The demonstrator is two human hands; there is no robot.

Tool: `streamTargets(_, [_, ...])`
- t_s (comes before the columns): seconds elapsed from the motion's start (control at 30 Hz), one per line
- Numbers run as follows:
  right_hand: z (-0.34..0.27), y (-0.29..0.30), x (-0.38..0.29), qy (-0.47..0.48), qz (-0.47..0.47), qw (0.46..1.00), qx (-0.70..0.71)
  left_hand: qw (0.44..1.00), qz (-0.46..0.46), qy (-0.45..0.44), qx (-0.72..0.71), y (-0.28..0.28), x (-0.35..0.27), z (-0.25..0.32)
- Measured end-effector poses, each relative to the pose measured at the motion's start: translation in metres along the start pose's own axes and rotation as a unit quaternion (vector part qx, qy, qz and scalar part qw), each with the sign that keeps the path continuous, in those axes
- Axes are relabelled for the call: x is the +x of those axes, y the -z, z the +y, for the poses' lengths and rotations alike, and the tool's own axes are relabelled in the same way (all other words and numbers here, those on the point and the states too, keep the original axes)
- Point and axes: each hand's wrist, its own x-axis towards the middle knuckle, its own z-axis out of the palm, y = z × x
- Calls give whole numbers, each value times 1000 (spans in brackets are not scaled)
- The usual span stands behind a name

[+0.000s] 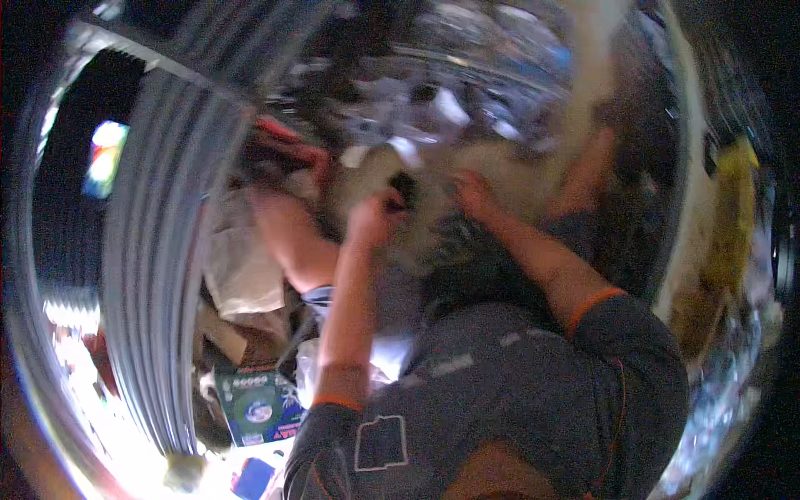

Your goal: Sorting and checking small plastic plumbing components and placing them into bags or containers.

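Note:
The picture is heavily blurred. My left hand [373, 219] is at the middle, its fingers bent close to a small dark object [402, 186]; whether they grip it I cannot tell. To its right, my right hand [476, 195] hangs over a blurred brownish surface [512, 172], fingers curled; what it holds, if anything, is unclear. My bare knees and legs show on both sides of my hands. Beyond the hands lies a jumble of whitish and grey items [400, 109], too smeared to name.
Corrugated metal sheeting [169, 250] stands at the left. Near it are a beige bag or cloth [244, 272], a piece of cardboard [225, 334] and a green and blue printed box [256, 406]. A yellow object [734, 212] and a cluttered pile [719, 400] are at the right.

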Motion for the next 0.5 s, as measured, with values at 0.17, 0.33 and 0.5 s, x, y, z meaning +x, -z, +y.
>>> streamTargets(0.17, [-13,-14,-1,-26,-12,997,-73,988,-19,-7,-151,4,-27,15])
streamTargets(0.33, [3,-14,-2,-33,-81,986,-143,961,51,-12,-271,16,-35,45])
streamTargets(0.5, [-2,1,-7,-13,-69,994,-80,936,140,-72,-313,33,-58,73])
